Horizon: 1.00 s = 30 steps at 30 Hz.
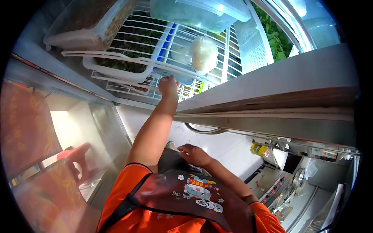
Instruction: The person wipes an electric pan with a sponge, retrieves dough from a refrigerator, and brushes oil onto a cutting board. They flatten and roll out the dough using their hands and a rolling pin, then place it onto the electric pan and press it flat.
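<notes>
My left hand point(169, 86) reaches into a lit fridge, its fingers curled at the front edge of a clear plastic container point(185, 79) below a white wire shelf point(130, 58). The fingertips are partly hidden there. Beside that container sits a white tray point(116, 73) of dark green leaves. A pale, rounded item in a plastic bag point(204, 55) rests on the wire shelf just above my hand. My right hand point(196, 155) hangs low in front of my apron point(190, 190), fingers loosely bent and apart, holding nothing.
Higher up are a plastic box of brown contents point(83, 25), a clear lidded box point(194, 13) and a white perforated basket point(252, 39). The fridge door point(272, 83) with its handle point(206, 129) is on the right. A stove point(268, 182) and a red stool point(75, 157) stand lower down.
</notes>
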Each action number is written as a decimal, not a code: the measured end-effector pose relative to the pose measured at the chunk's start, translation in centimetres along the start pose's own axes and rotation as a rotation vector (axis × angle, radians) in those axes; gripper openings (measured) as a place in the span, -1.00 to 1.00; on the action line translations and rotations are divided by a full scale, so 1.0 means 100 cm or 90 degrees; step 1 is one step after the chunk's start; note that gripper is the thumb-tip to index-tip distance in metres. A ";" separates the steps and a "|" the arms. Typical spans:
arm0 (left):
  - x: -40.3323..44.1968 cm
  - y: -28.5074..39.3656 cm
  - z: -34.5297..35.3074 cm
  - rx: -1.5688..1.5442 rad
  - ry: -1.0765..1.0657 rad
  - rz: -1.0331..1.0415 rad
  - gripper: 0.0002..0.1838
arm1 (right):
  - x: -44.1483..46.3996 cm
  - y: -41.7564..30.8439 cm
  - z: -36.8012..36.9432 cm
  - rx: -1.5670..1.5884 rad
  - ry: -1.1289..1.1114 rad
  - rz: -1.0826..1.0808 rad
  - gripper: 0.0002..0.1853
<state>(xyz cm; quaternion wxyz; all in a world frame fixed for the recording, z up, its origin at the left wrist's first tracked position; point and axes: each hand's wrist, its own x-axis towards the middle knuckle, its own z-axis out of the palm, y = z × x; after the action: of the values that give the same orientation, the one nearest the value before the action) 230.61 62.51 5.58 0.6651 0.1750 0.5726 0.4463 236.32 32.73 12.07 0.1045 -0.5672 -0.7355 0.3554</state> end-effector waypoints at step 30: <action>-0.092 0.012 -0.102 0.141 0.022 -0.006 -0.77 | 0.157 0.021 -0.030 0.898 0.242 0.627 -0.71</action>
<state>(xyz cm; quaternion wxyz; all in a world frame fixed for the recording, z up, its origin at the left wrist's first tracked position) 221.25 53.00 9.12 0.6337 0.2368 0.6308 0.3801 234.31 48.47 8.97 0.3861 -0.6727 0.0135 0.6311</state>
